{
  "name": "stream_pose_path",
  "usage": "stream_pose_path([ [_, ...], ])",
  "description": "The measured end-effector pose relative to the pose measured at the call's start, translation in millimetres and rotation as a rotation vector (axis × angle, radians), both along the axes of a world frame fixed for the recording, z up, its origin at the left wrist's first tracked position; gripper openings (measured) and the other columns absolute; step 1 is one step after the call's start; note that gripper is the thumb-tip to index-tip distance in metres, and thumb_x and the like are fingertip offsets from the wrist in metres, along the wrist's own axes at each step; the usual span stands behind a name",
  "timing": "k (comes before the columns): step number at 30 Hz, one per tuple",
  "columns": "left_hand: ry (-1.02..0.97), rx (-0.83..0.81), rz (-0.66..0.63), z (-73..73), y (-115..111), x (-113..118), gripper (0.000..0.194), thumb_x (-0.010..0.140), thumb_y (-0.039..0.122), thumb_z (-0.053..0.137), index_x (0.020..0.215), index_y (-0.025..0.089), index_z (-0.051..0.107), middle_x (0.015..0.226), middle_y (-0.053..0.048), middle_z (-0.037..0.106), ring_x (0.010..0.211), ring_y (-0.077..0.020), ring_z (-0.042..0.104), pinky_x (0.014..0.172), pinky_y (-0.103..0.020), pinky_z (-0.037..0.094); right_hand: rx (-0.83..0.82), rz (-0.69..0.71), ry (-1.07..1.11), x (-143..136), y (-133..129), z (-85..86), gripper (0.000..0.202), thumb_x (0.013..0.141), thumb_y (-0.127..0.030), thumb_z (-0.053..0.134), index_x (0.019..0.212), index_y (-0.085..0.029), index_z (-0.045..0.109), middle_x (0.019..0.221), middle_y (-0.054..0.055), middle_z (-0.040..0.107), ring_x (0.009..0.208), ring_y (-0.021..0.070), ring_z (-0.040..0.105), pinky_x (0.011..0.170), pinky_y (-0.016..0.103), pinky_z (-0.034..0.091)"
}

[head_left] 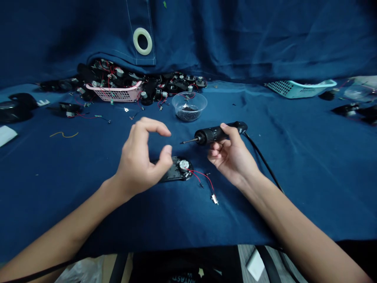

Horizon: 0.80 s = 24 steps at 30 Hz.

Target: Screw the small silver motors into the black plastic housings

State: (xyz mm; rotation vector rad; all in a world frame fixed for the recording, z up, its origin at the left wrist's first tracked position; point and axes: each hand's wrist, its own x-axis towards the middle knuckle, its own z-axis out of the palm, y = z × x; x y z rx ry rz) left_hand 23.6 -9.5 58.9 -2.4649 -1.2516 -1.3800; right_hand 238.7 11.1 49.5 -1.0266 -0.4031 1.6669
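**On the blue cloth: screwdriver and small black device**

On the blue cloth (pixel 294 157), the right hand (pixel 232 157) is grasping a black electric screwdriver (pixel 216 133), its bit pointing left and its cable trailing away to the right. The left hand (pixel 141 157) is hovering loosely curled, holding nothing, its thumb just over a black device (pixel 176 171) lying between the hands. Red wires (pixel 203 177) are running from the device to the right. A clear bowl (pixel 189 105) is sitting behind.

Left hand (pixel 141 157) hovers with fingers curled apart; right hand (pixel 232 155) palm-up, grip closed.
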Motion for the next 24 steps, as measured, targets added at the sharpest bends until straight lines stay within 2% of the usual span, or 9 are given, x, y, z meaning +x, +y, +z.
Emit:
stream_pose_path([
  [2, 0.061, -0.144, -0.081, 6.9, 2, -4, 0.025, 0.084, 0.011, 0.053, 0.106, 0.021, 0.052, 0.108, -0.007, 0.061, 0.103, -0.0215, 0.059, 0.093, -0.039, 0.047, 0.019, -0.020, 0.020, 5, 2, 4.2, 0.034, 0.081, -0.045, 0.068, 0.069, -0.017, 0.052, 0.049, -0.002, 0.052, 0.039, 0.0053, 0.048, 0.036, 0.013, 0.042],
  [6, 0.513, -0.411, -0.431, 13.2, 9, -4, 0.045, 0.086, 0.001, 0.046, 0.117, 0.030, 0.061, 0.136, -0.002, 0.057, 0.128, -0.0215, 0.048, 0.105, -0.042, 0.037, 0.040, -0.089, 0.038, 16, 8, 11.2, 0.032, 0.083, -0.045, 0.065, 0.071, -0.017, 0.053, 0.048, -0.003, 0.050, 0.039, 0.0049, 0.047, 0.035, 0.012, 0.040],
  [9, 0.644, -0.529, -0.537, 12.1, 16, 1, 0.051, 0.089, 0.000, 0.047, 0.122, 0.037, 0.062, 0.140, 0.003, 0.057, 0.130, -0.0182, 0.049, 0.105, -0.037, 0.036, 0.053, -0.124, 0.028, 20, 10, 12.4, 0.032, 0.083, -0.045, 0.063, 0.073, -0.017, 0.053, 0.049, -0.003, 0.050, 0.039, 0.0050, 0.047, 0.035, 0.013, 0.040],
  [12, 0.669, -0.566, -0.530, 10.4, 25, 2, 0.045, 0.091, 0.003, 0.049, 0.118, 0.035, 0.065, 0.125, 0.004, 0.065, 0.114, -0.0146, 0.058, 0.098, -0.030, 0.038, 0.053, -0.121, 0.015, 19, 10, 10.9, 0.032, 0.084, -0.046, 0.062, 0.072, -0.018, 0.052, 0.049, -0.003, 0.050, 0.039, 0.0050, 0.047, 0.035, 0.013, 0.040],
  [15, 0.677, -0.551, -0.481, 8.9, 29, 0, 0.035, 0.095, 0.011, 0.051, 0.118, 0.033, 0.065, 0.117, 0.003, 0.067, 0.104, -0.0138, 0.061, 0.094, -0.028, 0.039, 0.043, -0.104, 0.014, 18, 10, 8.9, 0.033, 0.084, -0.046, 0.062, 0.071, -0.018, 0.051, 0.049, -0.003, 0.050, 0.039, 0.0050, 0.047, 0.036, 0.013, 0.040],
  [18, 0.656, -0.567, -0.384, 4.4, 25, -2, 0.024, 0.094, 0.020, 0.057, 0.114, 0.030, 0.065, 0.110, 0.003, 0.067, 0.097, -0.0154, 0.060, 0.088, -0.028, 0.041, 0.041, -0.090, 0.015, 17, 10, 7.7, 0.033, 0.084, -0.046, 0.063, 0.071, -0.018, 0.051, 0.050, -0.003, 0.050, 0.039, 0.0051, 0.048, 0.036, 0.013, 0.039],
  [20, 0.591, -0.618, -0.298, -1.8, 19, -1, 0.015, 0.091, 0.029, 0.064, 0.105, 0.026, 0.065, 0.097, 0.003, 0.068, 0.088, -0.0162, 0.060, 0.078, -0.027, 0.043, 0.049, -0.086, 0.009, 17, 9, 7.5, 0.033, 0.083, -0.046, 0.064, 0.071, -0.018, 0.051, 0.050, -0.003, 0.050, 0.039, 0.0052, 0.047, 0.036, 0.013, 0.039],
  [22, 0.510, -0.665, -0.221, -9.1, 12, 2, 0.019, 0.087, 0.038, 0.068, 0.095, 0.022, 0.063, 0.084, 0.002, 0.065, 0.078, -0.0164, 0.060, 0.069, -0.027, 0.042, 0.073, -0.082, -0.006, 17, 8, 7.8, 0.034, 0.083, -0.048, 0.064, 0.071, -0.019, 0.051, 0.050, -0.003, 0.050, 0.040, 0.0055, 0.047, 0.037, 0.014, 0.040],
  [24, 0.458, -0.678, -0.181, -14.5, 6, 4, 0.026, 0.087, 0.046, 0.066, 0.090, 0.021, 0.061, 0.078, 0.002, 0.063, 0.072, -0.0165, 0.058, 0.068, -0.029, 0.042, 0.118, -0.069, -0.030, 17, 5, 8.8, 0.035, 0.083, -0.050, 0.064, 0.071, -0.019, 0.051, 0.052, -0.002, 0.051, 0.042, 0.0065, 0.049, 0.040, 0.015, 0.042],
])
